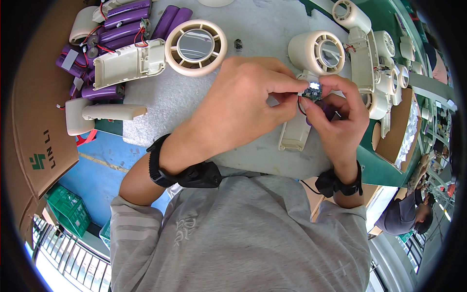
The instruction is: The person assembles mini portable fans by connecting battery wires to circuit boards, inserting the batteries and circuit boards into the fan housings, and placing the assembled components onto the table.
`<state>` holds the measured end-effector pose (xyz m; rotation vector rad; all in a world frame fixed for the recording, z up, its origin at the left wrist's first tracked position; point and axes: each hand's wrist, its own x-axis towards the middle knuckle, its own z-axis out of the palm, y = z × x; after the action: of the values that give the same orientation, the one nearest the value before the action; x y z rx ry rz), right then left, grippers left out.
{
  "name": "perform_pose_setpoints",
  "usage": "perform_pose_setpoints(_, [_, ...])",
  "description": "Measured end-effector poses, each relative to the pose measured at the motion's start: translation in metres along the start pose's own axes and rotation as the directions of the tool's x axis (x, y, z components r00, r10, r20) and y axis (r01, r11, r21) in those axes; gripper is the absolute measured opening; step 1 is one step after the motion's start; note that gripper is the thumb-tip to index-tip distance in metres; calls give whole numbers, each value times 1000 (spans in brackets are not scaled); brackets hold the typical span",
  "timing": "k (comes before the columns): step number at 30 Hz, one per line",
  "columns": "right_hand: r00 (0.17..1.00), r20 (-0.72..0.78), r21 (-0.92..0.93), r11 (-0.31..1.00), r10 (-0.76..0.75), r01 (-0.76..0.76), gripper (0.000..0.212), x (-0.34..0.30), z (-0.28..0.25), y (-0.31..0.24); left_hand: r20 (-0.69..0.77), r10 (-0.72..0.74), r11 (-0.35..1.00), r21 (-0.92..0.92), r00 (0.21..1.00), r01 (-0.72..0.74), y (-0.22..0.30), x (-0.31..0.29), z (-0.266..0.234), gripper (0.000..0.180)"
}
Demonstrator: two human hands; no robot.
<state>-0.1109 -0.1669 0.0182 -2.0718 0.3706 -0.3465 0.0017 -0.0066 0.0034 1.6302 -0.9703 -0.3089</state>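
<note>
Far right on the desk [258, 158]: small circuit board [313, 91], bright white spots showing, between your hands, near the cream fan [311, 51]. Your left hand [243, 92] pinches narrowly at its left edge, by a dark wire [300, 106]. Your right hand [348, 114] steadies the right side, purple cell [331, 113] under its fingers [339, 83]. Likely seating or checking the lead; next move calls for a still board, slack wire.

Left fingers [287, 86] and right fingers [339, 82] hold a lit circuit board [312, 92].
</note>
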Motion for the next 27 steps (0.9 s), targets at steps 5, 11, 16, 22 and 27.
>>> perform_pose_setpoints(5, [955, 48, -157, 942, -293, 296, 42, 7, -3, 3, -2, 32, 999, 22, 999, -32, 0, 1, -1, 26])
perform_pose_setpoints(11, [951, 32, -231, 923, -308, 307, 42, 6, -3, -1, 17, 31, 999, 10, 999, -31, 0, 0, -2, 25])
perform_pose_setpoints(16, [945, 29, -232, 918, -325, 323, 42, 6, -3, 0, 8, 30, 999, 18, 1000, -31, 0, 0, 0, 25])
perform_pose_setpoints(22, [969, 8, -150, 957, -249, 247, 37, 7, -1, -2, 27, 29, 1000, 8, 999, -29, -1, 0, 1, 26])
perform_pose_setpoints(27, [999, -20, 146, 988, 51, -47, 28, 3, 3, -13, 31, -57, 996, -65, 998, 59, 5, -1, 8, 35])
